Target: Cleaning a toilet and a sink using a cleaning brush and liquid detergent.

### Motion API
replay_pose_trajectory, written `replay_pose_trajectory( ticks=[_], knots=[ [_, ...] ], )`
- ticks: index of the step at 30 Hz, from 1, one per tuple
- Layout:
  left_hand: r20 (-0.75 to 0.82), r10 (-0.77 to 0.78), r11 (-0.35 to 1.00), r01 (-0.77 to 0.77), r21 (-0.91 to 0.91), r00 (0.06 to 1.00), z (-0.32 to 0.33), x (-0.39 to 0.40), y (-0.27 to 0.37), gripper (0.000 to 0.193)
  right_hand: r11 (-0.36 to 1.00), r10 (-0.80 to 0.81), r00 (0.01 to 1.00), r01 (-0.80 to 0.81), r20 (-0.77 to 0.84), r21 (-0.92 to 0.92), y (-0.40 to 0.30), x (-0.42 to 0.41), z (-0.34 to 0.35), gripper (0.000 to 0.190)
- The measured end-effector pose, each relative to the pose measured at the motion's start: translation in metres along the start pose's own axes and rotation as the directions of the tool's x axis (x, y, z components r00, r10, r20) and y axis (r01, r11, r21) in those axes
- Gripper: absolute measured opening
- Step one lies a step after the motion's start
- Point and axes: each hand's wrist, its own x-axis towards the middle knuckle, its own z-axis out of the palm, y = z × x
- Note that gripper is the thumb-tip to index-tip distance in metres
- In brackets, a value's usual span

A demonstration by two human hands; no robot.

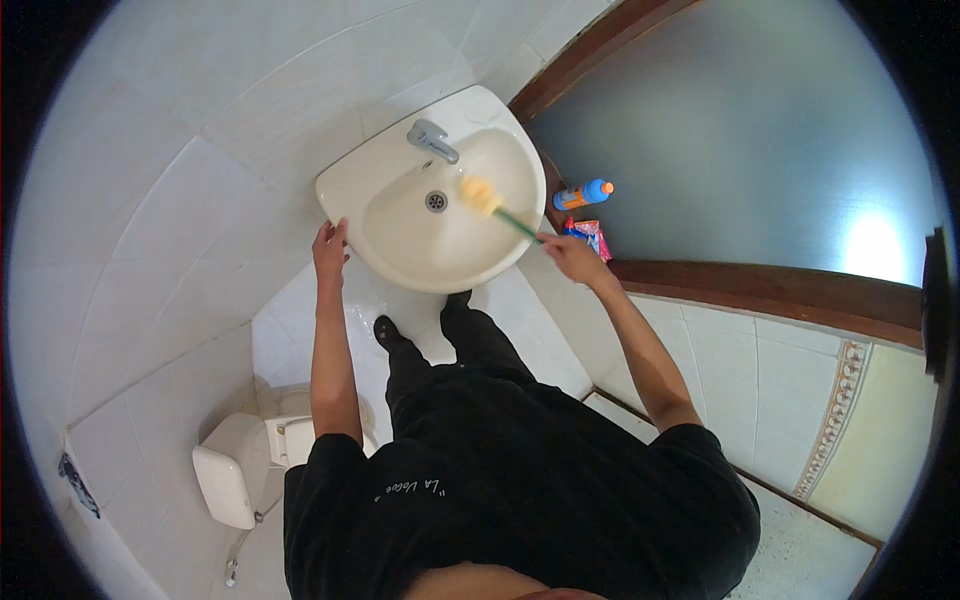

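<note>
My right hand (574, 257) grips the green handle of a brush (516, 223). Its blurred yellow head (478, 195) is over the bowl of a cream ceramic washbasin (427, 262), to the right of the metal drain (436, 201); whether it touches the surface I cannot tell. At the basin's left front rim, my left hand (330, 251) rests with its fingertips on the edge. A chrome mixer tap (433, 140) stands at the back of the basin, its spout pointing over the bowl.
A blue bottle with an orange cap (583, 195) and a pink packet (594, 238) stand on the ledge by a frosted window (720, 150) with a brown wooden frame (750, 289). Lower left is a white toilet cistern (225, 472). Tiled walls (172, 225) enclose the white floor (292, 330).
</note>
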Motion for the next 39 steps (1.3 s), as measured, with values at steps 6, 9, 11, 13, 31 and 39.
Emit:
replay_pose_trajectory(
  ticks=[6,9,11,13,31,39],
  knots=[
    [-0.139,-0.030,0.999,0.027,-0.026,0.990,0.017,-0.008,0.004,0.072,0.996,-0.085,0.868,0.055,-0.490,-0.075,-0.017,0.062,-0.036,0.037],
    [-0.183,-0.015,1.000,0.012,-0.014,0.983,0.026,-0.010,0.003,0.069,0.955,-0.233,0.968,0.210,-0.093,-0.208,-0.016,0.100,-0.037,0.040],
    [-0.201,0.017,1.000,-0.019,-0.007,0.979,0.030,-0.011,0.001,0.065,0.932,-0.207,0.962,0.138,-0.180,-0.334,-0.007,0.121,-0.049,0.041],
    [-0.218,0.034,0.999,-0.037,-0.008,0.975,0.033,-0.012,-0.002,0.062,0.894,-0.207,0.962,0.111,-0.180,-0.434,0.002,0.132,-0.057,0.042],
    [-0.309,-0.053,0.998,0.063,0.021,0.950,0.047,-0.017,0.010,0.052,0.897,-0.239,0.937,0.112,-0.255,-0.428,0.044,0.104,-0.080,0.042],
    [-0.323,-0.101,0.995,0.094,-0.039,0.941,0.044,-0.015,0.009,0.060,0.979,-0.134,0.984,0.114,-0.117,-0.167,0.096,0.026,-0.069,0.044]
  ],
)
